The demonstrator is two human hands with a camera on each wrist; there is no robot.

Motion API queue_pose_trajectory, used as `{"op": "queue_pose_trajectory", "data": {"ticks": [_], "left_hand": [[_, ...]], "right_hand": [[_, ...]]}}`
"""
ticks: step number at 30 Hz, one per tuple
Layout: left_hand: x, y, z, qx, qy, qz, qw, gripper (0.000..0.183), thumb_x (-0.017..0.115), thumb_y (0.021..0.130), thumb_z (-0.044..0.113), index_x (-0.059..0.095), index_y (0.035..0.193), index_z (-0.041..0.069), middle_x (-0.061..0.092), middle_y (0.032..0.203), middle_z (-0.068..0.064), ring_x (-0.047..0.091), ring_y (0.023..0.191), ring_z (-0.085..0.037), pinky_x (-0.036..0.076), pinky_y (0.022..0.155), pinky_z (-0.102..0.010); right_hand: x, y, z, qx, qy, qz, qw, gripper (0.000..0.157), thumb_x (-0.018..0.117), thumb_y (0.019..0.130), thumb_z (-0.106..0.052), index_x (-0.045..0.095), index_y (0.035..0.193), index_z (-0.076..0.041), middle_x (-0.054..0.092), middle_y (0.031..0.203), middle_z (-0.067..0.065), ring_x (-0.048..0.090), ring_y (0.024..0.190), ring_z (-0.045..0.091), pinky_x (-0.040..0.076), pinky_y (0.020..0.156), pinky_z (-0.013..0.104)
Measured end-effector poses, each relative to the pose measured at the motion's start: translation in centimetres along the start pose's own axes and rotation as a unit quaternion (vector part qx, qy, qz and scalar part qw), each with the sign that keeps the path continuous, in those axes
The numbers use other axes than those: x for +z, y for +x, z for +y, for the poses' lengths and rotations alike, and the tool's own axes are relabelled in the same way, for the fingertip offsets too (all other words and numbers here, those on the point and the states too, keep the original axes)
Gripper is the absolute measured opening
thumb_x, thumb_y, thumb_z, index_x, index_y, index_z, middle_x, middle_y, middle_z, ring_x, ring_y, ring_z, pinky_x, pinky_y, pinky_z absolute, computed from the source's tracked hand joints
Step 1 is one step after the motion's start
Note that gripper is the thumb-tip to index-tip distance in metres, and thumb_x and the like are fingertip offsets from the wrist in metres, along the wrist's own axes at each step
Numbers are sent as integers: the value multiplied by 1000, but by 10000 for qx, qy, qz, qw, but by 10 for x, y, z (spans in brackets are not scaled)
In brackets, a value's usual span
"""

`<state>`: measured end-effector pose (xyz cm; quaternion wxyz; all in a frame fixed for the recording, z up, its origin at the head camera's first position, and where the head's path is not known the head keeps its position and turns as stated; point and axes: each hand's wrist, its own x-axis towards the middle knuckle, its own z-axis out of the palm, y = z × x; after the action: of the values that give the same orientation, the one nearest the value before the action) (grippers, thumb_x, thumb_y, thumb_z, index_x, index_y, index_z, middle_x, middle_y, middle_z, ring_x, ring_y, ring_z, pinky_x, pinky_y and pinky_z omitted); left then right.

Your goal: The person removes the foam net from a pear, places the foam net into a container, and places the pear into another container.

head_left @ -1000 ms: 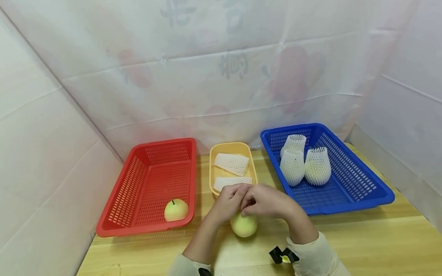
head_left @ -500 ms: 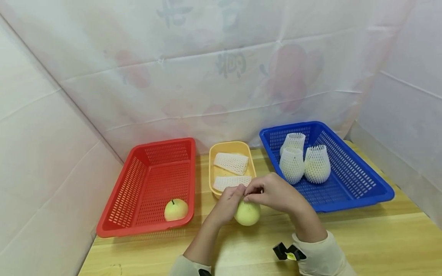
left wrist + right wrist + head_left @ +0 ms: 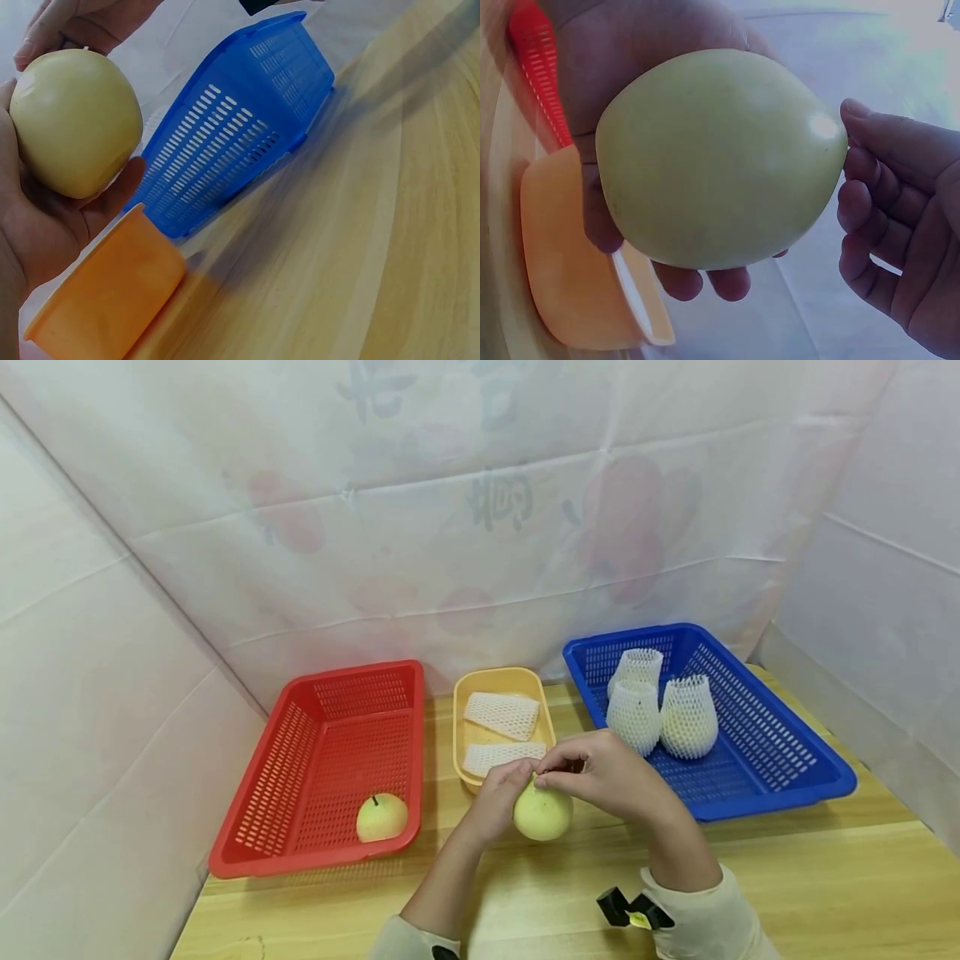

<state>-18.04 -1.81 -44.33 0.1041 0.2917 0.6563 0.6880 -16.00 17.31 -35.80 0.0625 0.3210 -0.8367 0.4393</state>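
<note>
A pale yellow-green pear [image 3: 543, 814] is lifted off the table in front of me. My left hand [image 3: 491, 806] holds it from the left and beneath, with curled fingers showing past its lower edge in the right wrist view. My right hand [image 3: 618, 781] has thumb and forefinger pinched together at the narrow stem end of the pear [image 3: 720, 157]; whether a stem lies between them is hidden. Its other fingers curl loosely beside the fruit. Another pear [image 3: 382, 817], with a dark stem, sits in the red basket [image 3: 318, 863] at left.
A yellow tray [image 3: 459, 727] behind my hands holds two white foam net sleeves, one the upper sleeve [image 3: 504, 714]. At right, a blue basket [image 3: 780, 797] contains three net-wrapped fruits, among them a front-right wrapped fruit [image 3: 688, 718]. White cloth walls enclose the wooden table [image 3: 585, 893].
Both hands and the pear have moved slightly up and to the right. More of the pear now shows, as the right hand has shifted right while staying at its stem end.
</note>
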Motion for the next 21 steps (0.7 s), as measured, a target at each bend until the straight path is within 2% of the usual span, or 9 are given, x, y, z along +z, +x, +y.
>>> {"op": "queue_pose_trajectory", "data": {"ticks": [5,14,21], "left_hand": [[4,1,-2,62,-104,-38,9999,53,33,107,34,62,116,-9,64,100,-35,67,72,-5,57,66,-23],[7,0,-1,37,-217,11,9998,52,33,107,32,62,112,-11,64,91,-33,64,63,-5,55,59,-21],[7,-7,1,-240,-250,201,9992,56,31,107,35,60,109,-13,67,85,-11,64,65,-5,56,60,-22]], "right_hand": [[-2,-2,-1,-40,-68,48,10000,7,79,84,-17,76,84,-24,71,83,-14,62,72,4,54,61,23],[-5,-3,1,88,25,-76,9999,5,79,84,-22,75,87,-23,69,80,-14,58,68,6,51,58,23],[-5,-2,4,166,104,-546,9983,17,77,85,-30,73,100,-22,64,81,-10,58,73,7,53,63,25]]}}
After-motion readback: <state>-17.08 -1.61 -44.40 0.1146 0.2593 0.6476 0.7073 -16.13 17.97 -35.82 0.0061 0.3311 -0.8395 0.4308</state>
